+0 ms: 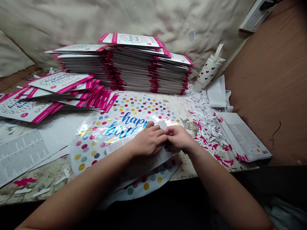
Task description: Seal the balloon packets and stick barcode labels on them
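Observation:
A round "happy birthday" foil balloon [96, 127] with coloured dots lies flat before me. On top of it is a white printed cardboard package [165, 156], its print facing up. My left hand [149, 140] rests across the package with its fingers bent and pressed together over its upper part. My right hand [178, 138] pinches at the package's right edge, close beside the left fingertips. A pale flap of card shows just above the hands. What lies under my fingers is hidden.
Tall stacks of pink-edged packages [134, 70] stand at the back, with a looser pile [62, 83] at left. A white tumbler with hearts [208, 72], paper scraps [208, 127] and more printed cards [247, 137] are at right. Flat printed sheets [24, 156] lie at left.

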Demonstrator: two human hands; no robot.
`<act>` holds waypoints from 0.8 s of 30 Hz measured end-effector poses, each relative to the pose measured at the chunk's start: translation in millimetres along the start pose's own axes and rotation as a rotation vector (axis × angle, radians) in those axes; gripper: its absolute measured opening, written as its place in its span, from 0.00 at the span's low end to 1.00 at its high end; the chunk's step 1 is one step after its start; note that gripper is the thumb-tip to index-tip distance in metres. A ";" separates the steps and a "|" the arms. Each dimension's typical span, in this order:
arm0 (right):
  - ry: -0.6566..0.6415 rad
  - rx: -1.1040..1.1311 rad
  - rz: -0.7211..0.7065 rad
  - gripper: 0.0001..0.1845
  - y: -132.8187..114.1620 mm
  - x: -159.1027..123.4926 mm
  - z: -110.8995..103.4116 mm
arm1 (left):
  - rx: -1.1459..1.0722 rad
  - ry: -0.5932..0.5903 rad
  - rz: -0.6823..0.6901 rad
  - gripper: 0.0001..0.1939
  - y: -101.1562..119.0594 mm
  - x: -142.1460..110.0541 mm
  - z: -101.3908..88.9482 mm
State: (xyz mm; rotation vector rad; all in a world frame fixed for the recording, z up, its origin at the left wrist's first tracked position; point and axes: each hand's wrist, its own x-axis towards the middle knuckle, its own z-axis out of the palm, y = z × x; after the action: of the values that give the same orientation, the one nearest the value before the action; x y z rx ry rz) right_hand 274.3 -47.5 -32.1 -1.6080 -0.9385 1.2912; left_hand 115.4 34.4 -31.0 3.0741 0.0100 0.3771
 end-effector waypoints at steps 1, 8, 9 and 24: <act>-0.077 -0.022 0.013 0.05 -2.2 -1.0 -0.9 | 0.005 0.008 0.000 0.05 -1.8 -0.9 -1.6; 0.098 0.169 -0.269 0.27 -2.8 -36.2 4.7 | 0.159 0.253 -0.097 0.03 -4.5 -4.3 -30.1; 0.050 0.224 -0.273 0.24 -2.5 -40.5 12.2 | 0.181 0.357 -0.103 0.02 -1.0 -4.8 -36.8; 0.020 0.208 -0.607 0.27 -32.4 -42.5 20.4 | -1.093 0.720 -0.530 0.25 15.4 -45.0 -56.3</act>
State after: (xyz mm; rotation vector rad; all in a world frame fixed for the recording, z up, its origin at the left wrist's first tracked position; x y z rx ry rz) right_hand 245.0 -71.7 10.6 -1.0550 -1.1262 0.9070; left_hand 58.2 20.9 13.3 1.6682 0.4518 0.9900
